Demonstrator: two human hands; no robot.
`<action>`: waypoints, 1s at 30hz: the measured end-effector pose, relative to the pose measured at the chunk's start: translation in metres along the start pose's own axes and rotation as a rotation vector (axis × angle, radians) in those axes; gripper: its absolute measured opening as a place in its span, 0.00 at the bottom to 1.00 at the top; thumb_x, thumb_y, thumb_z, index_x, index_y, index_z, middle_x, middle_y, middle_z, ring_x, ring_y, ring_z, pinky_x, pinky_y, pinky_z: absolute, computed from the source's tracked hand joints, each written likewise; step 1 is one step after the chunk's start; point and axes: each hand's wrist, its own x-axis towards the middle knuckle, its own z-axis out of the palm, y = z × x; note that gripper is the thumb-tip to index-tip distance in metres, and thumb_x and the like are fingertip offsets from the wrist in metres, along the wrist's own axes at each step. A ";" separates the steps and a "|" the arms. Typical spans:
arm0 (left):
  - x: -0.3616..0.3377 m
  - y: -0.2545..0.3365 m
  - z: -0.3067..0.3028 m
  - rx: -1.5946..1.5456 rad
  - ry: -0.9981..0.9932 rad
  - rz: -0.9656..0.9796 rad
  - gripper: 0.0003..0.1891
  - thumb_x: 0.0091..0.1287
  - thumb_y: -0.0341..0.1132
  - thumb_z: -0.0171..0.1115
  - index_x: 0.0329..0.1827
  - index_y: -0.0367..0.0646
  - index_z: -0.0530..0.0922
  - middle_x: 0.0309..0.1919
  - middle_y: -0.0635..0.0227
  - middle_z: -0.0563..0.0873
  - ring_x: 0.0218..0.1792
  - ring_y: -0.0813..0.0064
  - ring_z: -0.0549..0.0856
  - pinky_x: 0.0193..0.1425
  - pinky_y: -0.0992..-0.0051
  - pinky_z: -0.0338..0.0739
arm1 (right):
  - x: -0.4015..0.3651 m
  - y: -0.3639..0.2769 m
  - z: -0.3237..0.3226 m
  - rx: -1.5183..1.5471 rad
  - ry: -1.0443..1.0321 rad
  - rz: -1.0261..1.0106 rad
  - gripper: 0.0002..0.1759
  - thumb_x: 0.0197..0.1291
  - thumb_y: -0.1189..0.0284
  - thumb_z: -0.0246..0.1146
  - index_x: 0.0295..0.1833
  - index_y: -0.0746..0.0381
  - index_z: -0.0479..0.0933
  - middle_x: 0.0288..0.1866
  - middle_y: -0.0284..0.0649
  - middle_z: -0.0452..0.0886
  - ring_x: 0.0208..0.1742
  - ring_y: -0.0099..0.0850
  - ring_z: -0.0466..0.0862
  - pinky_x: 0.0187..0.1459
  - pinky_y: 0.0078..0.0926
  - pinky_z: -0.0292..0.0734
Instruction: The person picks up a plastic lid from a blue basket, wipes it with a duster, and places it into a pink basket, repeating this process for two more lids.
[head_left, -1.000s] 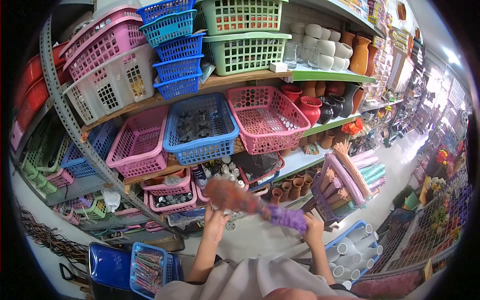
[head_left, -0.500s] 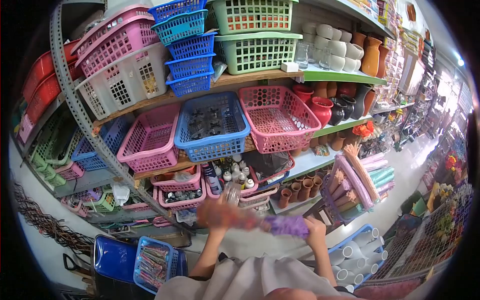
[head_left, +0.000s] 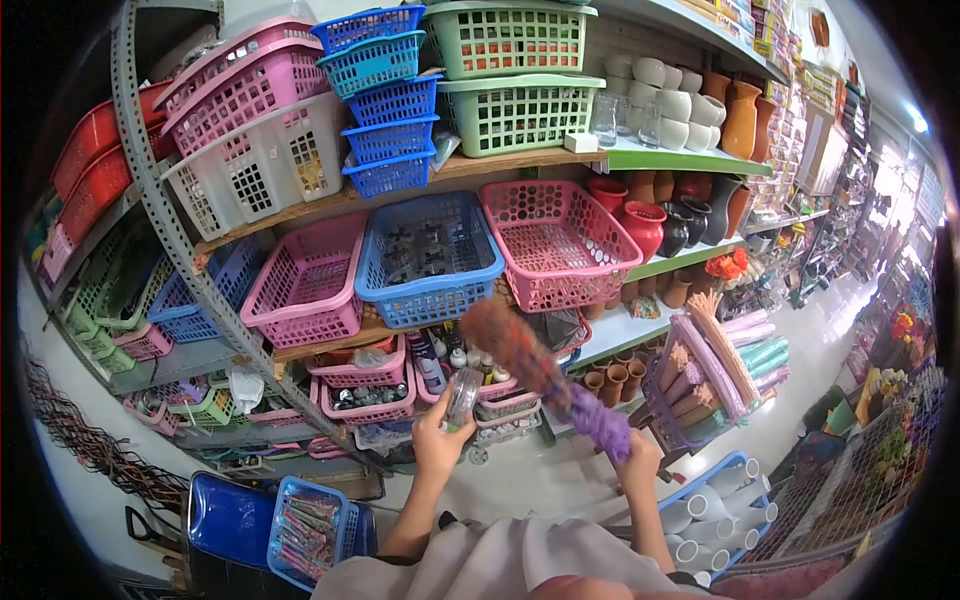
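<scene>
My left hand (head_left: 437, 447) is wrapped round a small clear jar (head_left: 463, 396), held up in front of the lower shelves. What is inside the jar is too small to tell. My right hand (head_left: 637, 464) grips the purple end of a fluffy duster (head_left: 548, 376), brown-orange at its far end and somewhat blurred. The duster slants up and left from my fist, its tip near the front of the blue basket (head_left: 430, 300). Duster and jar are apart. Behind the jar, a pink basket (head_left: 432, 372) of bottles is partly covered.
A pink basket (head_left: 565, 292) and several others line the shelf. Below left is a pink basket of jars (head_left: 370, 402). White vases fill a blue crate (head_left: 668, 492) at my lower right, near a bin of wrapped flower rolls (head_left: 712, 372). A metal post (head_left: 165, 200) stands left.
The duster has swung away from the jar, its brown end rising from beside my left hand to the basket's height. The jar in my left hand is now uncovered.
</scene>
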 end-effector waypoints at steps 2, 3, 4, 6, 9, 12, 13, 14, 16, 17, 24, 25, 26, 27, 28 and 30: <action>0.000 -0.002 -0.005 0.130 0.004 0.086 0.23 0.48 0.30 0.71 0.50 0.37 0.80 0.32 0.52 0.85 0.32 0.60 0.86 0.41 0.69 0.78 | -0.001 -0.003 -0.006 -0.005 -0.091 -0.055 0.09 0.49 0.69 0.64 0.36 0.59 0.80 0.30 0.44 0.79 0.30 0.48 0.80 0.31 0.41 0.73; 0.002 -0.001 0.005 -0.029 0.163 0.274 0.19 0.49 0.28 0.71 0.46 0.36 0.80 0.31 0.55 0.86 0.33 0.61 0.86 0.41 0.68 0.79 | -0.003 -0.004 -0.008 -0.014 -0.185 -0.102 0.09 0.49 0.69 0.64 0.37 0.59 0.80 0.32 0.44 0.80 0.31 0.48 0.80 0.32 0.40 0.74; 0.001 -0.002 -0.001 0.051 0.032 0.158 0.22 0.50 0.27 0.71 0.50 0.36 0.79 0.36 0.56 0.86 0.37 0.65 0.86 0.45 0.69 0.79 | -0.002 -0.008 -0.010 -0.088 -0.243 -0.052 0.10 0.49 0.69 0.64 0.38 0.59 0.80 0.34 0.44 0.81 0.33 0.48 0.81 0.33 0.40 0.75; -0.004 -0.005 -0.008 0.128 -0.103 0.041 0.25 0.51 0.26 0.71 0.55 0.36 0.78 0.41 0.57 0.86 0.41 0.68 0.86 0.48 0.71 0.78 | -0.003 -0.003 -0.006 -0.043 -0.198 0.007 0.10 0.48 0.70 0.64 0.37 0.61 0.80 0.34 0.46 0.81 0.34 0.49 0.81 0.34 0.40 0.74; -0.003 -0.009 -0.005 -0.214 -0.164 -0.085 0.30 0.54 0.25 0.68 0.63 0.37 0.72 0.52 0.61 0.83 0.50 0.73 0.83 0.58 0.73 0.74 | 0.001 -0.002 -0.012 0.075 -0.156 0.031 0.09 0.47 0.72 0.64 0.37 0.62 0.81 0.33 0.49 0.81 0.35 0.50 0.81 0.35 0.40 0.75; -0.002 -0.015 -0.008 -0.703 -0.236 -0.085 0.28 0.61 0.30 0.65 0.66 0.41 0.69 0.57 0.61 0.79 0.57 0.68 0.79 0.65 0.68 0.71 | -0.003 0.000 -0.011 0.143 -0.190 0.031 0.09 0.48 0.71 0.65 0.37 0.61 0.81 0.35 0.48 0.82 0.36 0.49 0.82 0.37 0.40 0.76; -0.003 -0.013 -0.008 -0.702 -0.238 -0.087 0.28 0.61 0.30 0.65 0.66 0.41 0.69 0.57 0.61 0.79 0.57 0.68 0.79 0.65 0.68 0.71 | -0.005 0.001 -0.010 0.133 -0.217 0.049 0.09 0.48 0.70 0.66 0.37 0.61 0.82 0.36 0.46 0.83 0.37 0.48 0.82 0.38 0.39 0.77; -0.002 -0.008 -0.009 -1.086 -0.281 -0.195 0.27 0.62 0.35 0.65 0.65 0.42 0.70 0.57 0.61 0.79 0.58 0.66 0.79 0.65 0.66 0.71 | -0.005 0.001 -0.011 0.133 -0.220 0.051 0.09 0.48 0.70 0.66 0.37 0.61 0.82 0.36 0.46 0.83 0.37 0.48 0.82 0.38 0.39 0.77; -0.002 -0.005 -0.001 -1.522 -0.241 -0.384 0.25 0.63 0.47 0.63 0.60 0.44 0.73 0.55 0.62 0.80 0.59 0.61 0.78 0.63 0.59 0.76 | -0.004 0.002 -0.012 0.097 -0.258 0.075 0.10 0.48 0.71 0.66 0.37 0.61 0.82 0.36 0.47 0.83 0.37 0.49 0.82 0.37 0.39 0.77; -0.003 -0.017 0.002 -1.521 -0.236 -0.383 0.25 0.63 0.47 0.63 0.60 0.44 0.73 0.55 0.62 0.80 0.59 0.61 0.78 0.63 0.59 0.76 | -0.006 0.004 -0.008 0.100 -0.261 0.072 0.10 0.48 0.71 0.66 0.37 0.61 0.82 0.36 0.47 0.83 0.37 0.49 0.82 0.37 0.39 0.77; -0.002 -0.026 0.010 -2.263 -0.297 -0.581 0.21 0.64 0.40 0.64 0.57 0.39 0.74 0.52 0.63 0.83 0.52 0.68 0.83 0.58 0.66 0.81 | 0.005 0.014 -0.004 0.151 -0.325 -0.068 0.10 0.46 0.70 0.67 0.36 0.61 0.82 0.34 0.47 0.83 0.34 0.48 0.82 0.35 0.39 0.76; -0.002 -0.026 0.011 -2.263 -0.294 -0.579 0.21 0.64 0.40 0.64 0.57 0.39 0.74 0.52 0.63 0.83 0.52 0.68 0.83 0.58 0.66 0.81 | 0.008 0.014 -0.003 0.155 -0.284 -0.041 0.09 0.45 0.71 0.66 0.33 0.63 0.82 0.34 0.48 0.82 0.35 0.48 0.82 0.36 0.38 0.76; -0.002 -0.028 0.012 -2.152 -0.132 -0.740 0.21 0.63 0.40 0.65 0.56 0.40 0.74 0.50 0.64 0.83 0.50 0.68 0.84 0.57 0.67 0.82 | 0.009 0.015 0.000 0.121 -0.269 -0.014 0.10 0.45 0.70 0.67 0.36 0.61 0.82 0.37 0.48 0.83 0.36 0.46 0.83 0.36 0.37 0.77; -0.001 -0.031 0.014 -2.026 0.025 -0.891 0.21 0.63 0.40 0.66 0.55 0.40 0.74 0.49 0.64 0.83 0.48 0.69 0.84 0.57 0.68 0.82 | 0.010 0.014 0.000 0.122 -0.270 -0.017 0.10 0.45 0.70 0.67 0.36 0.61 0.82 0.37 0.48 0.83 0.36 0.46 0.83 0.36 0.37 0.77; -0.001 -0.043 0.017 -2.127 0.063 -1.045 0.19 0.63 0.39 0.65 0.53 0.41 0.75 0.47 0.64 0.84 0.48 0.69 0.84 0.56 0.69 0.81 | 0.011 0.014 0.001 0.082 -0.308 -0.141 0.11 0.45 0.71 0.67 0.37 0.61 0.82 0.36 0.48 0.83 0.36 0.46 0.83 0.36 0.37 0.77; -0.008 -0.053 0.025 -1.950 -0.155 -0.777 0.15 0.65 0.37 0.63 0.52 0.40 0.75 0.47 0.64 0.84 0.51 0.70 0.82 0.56 0.69 0.81 | 0.014 0.013 0.003 0.046 -0.346 -0.270 0.13 0.44 0.71 0.67 0.39 0.60 0.81 0.35 0.47 0.83 0.35 0.46 0.83 0.36 0.38 0.77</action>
